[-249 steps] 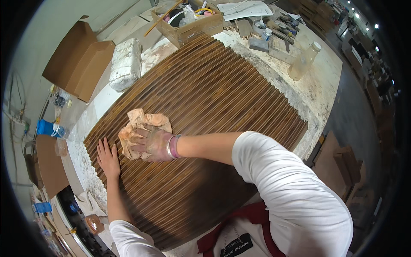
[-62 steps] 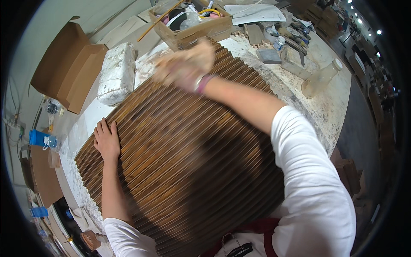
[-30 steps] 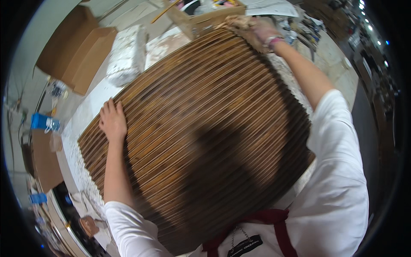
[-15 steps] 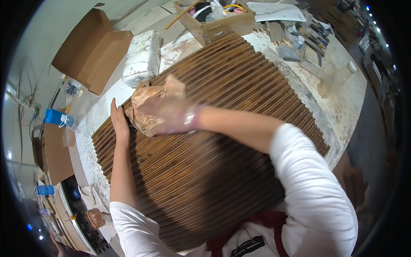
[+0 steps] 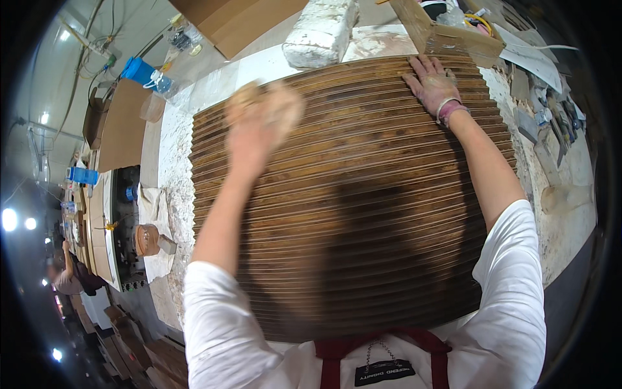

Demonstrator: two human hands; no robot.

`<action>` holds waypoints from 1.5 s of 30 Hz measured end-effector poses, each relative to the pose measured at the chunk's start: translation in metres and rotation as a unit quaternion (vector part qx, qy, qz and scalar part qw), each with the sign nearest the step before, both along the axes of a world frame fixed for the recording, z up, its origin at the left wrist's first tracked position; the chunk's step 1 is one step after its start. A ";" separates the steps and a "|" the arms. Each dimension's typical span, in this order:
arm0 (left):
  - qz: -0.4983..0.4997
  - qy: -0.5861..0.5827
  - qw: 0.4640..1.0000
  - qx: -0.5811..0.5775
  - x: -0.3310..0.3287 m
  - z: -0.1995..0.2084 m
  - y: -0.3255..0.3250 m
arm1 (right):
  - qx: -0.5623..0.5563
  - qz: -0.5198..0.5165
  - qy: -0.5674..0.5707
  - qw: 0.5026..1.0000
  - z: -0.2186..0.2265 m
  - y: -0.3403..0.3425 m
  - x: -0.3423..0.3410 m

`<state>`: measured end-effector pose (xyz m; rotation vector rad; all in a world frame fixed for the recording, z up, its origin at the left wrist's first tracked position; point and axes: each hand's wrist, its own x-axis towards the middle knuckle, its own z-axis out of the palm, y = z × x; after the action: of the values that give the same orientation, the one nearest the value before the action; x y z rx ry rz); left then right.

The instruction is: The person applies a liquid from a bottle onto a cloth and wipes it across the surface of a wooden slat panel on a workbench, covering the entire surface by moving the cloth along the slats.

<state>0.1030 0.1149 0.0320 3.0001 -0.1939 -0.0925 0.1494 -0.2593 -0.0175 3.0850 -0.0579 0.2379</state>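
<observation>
A large brown ribbed wooden panel (image 5: 369, 142) lies flat in front of me, its ridges running left to right. My left hand (image 5: 249, 139), blurred by motion, is closed on a crumpled piece of tan paper (image 5: 285, 110) over the panel's far left part. My right hand (image 5: 435, 89) rests with its fingers spread on the panel's far right part. A thin, stained pinkish glove covers that hand up to the wrist. Part of the panel lies in my shadow.
Beyond the panel's far edge sit a white-spattered block (image 5: 321, 32) and a cardboard box of odds and ends (image 5: 453, 39). Tools (image 5: 564, 126) lie at the right. A blue container (image 5: 137, 70) and a small bottle (image 5: 162, 84) stand at the far left.
The crumpled paper has passed from my right hand to my left. My right hand has moved right and lies spread on the panel. The view has turned.
</observation>
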 end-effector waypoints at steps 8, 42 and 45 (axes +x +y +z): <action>-0.081 -0.119 0.982 -0.123 0.052 0.004 -0.058 | 0.035 0.032 -0.007 0.999 -0.001 0.015 0.023; 0.025 -0.088 0.995 -0.032 -0.037 -0.014 0.117 | -0.039 0.011 0.025 0.999 0.001 0.022 0.025; -0.027 -0.260 0.965 0.002 -0.046 -0.045 0.130 | -0.040 0.004 0.024 0.999 0.008 0.025 0.023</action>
<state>0.0565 0.2452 -0.0132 2.9546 -0.3236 0.6936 0.1721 -0.2341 -0.0098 3.0103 -0.0335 0.1621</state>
